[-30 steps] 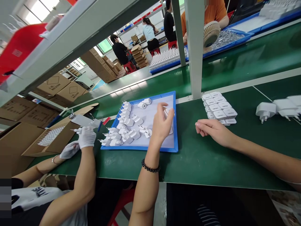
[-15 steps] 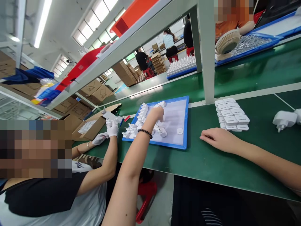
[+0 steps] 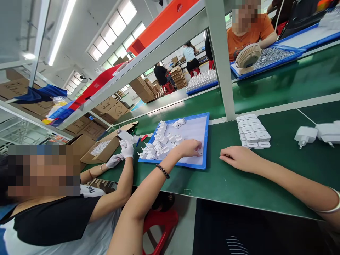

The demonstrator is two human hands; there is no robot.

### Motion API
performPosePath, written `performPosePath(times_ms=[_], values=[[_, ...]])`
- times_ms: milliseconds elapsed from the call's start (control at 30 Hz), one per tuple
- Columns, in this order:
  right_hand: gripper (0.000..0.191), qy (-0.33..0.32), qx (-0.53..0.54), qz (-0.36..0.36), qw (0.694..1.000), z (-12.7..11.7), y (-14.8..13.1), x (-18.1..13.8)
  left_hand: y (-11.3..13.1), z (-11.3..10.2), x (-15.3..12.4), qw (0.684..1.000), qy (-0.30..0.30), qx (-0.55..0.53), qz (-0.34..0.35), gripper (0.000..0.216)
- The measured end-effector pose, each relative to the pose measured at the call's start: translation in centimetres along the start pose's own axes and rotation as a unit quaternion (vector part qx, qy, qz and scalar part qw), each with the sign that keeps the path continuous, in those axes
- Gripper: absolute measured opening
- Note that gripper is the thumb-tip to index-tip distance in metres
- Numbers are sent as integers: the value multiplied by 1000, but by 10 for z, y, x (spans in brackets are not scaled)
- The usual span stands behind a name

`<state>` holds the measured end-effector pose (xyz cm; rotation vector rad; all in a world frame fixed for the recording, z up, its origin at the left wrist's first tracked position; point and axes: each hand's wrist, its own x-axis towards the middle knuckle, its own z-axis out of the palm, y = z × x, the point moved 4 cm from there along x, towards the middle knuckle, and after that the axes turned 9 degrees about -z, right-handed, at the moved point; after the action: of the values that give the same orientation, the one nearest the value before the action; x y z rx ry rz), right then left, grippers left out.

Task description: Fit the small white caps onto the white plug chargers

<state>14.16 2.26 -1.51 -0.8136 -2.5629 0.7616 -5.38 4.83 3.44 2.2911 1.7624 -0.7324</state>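
Note:
My left hand (image 3: 191,148) reaches into the right part of a blue-rimmed tray (image 3: 207,141), its fingers curled down around a small white square piece (image 3: 201,153). The fingers partly cover that piece. To the left of this hand, white plug chargers (image 3: 161,141) lie heaped in the tray, and a few more chargers (image 3: 179,123) sit near its far edge. My right hand (image 3: 240,158) rests on the green table, fingers loosely curled together, with nothing showing in them. Just beyond it stand stacked white square plates (image 3: 253,131) with dark print.
At left, a co-worker's gloved hands (image 3: 127,148) work beside an open cardboard box (image 3: 90,156). Larger white adapters (image 3: 305,136) lie at far right. A shelf post (image 3: 221,71) rises behind the tray. A fan (image 3: 248,56) stands across the bench.
My left hand has moved right across the tray, from the chargers to the lone square piece. My right hand stays resting on the table. The view has shifted slightly.

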Motion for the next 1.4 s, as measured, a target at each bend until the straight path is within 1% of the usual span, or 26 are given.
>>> performPosePath(times_ms=[67, 133, 233, 333, 367, 433, 467, 533, 567, 633, 667, 700, 733, 800, 867, 933, 967, 1000, 1100, 1200, 1300, 1400], values=[[28, 10, 2, -12, 1000, 0, -3, -1, 1, 6, -4, 1000, 18, -6, 12, 29], [28, 23, 3, -24, 999, 0, -6, -2, 2, 10, -9, 999, 43, -4, 19, 28], [27, 45, 14, -41, 998, 0, -8, -3, 7, 14, -17, 996, 85, 6, 19, 20], [20, 82, 42, -32, 995, 1, -8, -3, 12, 9, -28, 991, 130, 2, 18, 26], [24, 98, 62, -24, 993, 1, -8, -3, 15, 7, -32, 989, 143, -5, 22, 29], [39, 125, 117, -12, 985, 2, -9, -3, 24, 3, -43, 986, 163, -25, 37, 32], [39, 132, 145, -13, 980, 3, -11, -3, 30, 2, -47, 984, 169, -40, 47, 31], [24, 142, 179, -29, 973, 4, -16, -3, 41, -1, -54, 977, 174, -104, 66, 29], [21, 147, 184, -39, 971, 4, -19, -4, 45, -2, -54, 973, 169, -142, 74, 29], [28, 159, 179, -52, 969, 2, -22, -5, 43, -8, -48, 966, 142, -198, 88, 28], [29, 167, 174, -52, 969, 1, -22, -6, 38, -13, -42, 965, 123, -208, 98, 31], [29, 173, 170, -49, 969, 0, -22, -7, 26, -20, -33, 970, 115, -198, 81, 40], [28, 177, 165, -46, 969, -1, -20, -7, 8, -27, -23, 977, 120, -174, 36, 44], [29, 179, 146, -43, 972, -2, -17, -7, -34, -45, -2, 976, 150, -150, -42, 37], [30, 171, 120, -49, 977, -1, -15, -5, -77, -57, 17, 972, 163, -121, -117, 31], [31, 159, 95, -52, 981, 0, -13, -3, -112, -60, 31, 967, 155, -91, -179, 32], [31, 151, 86, -52, 983, 2, -13, -2, -125, -59, 37, 965, 148, -78, -202, 38], [32, 143, 80, -52, 985, 3, -13, -1, -134, -56, 42, 963, 140, -68, -219, 38], [31, 123, 68, -60, 988, 4, -13, 0, -149, -45, 55, 960, 112, -53, -251, 38], [30, 119, 60, -67, 989, 4, -13, -1, -154, -38, 66, 957, 96, -51, -270, 38], [31, 125, 58, -66, 988, 1, -12, -1, -154, -37, 69, 953, 97, -60, -280, 39], [31, 132, 70, -57, 987, -1, -11, -1, -150, -46, 64, 948, 124, -91, -279, 39]])
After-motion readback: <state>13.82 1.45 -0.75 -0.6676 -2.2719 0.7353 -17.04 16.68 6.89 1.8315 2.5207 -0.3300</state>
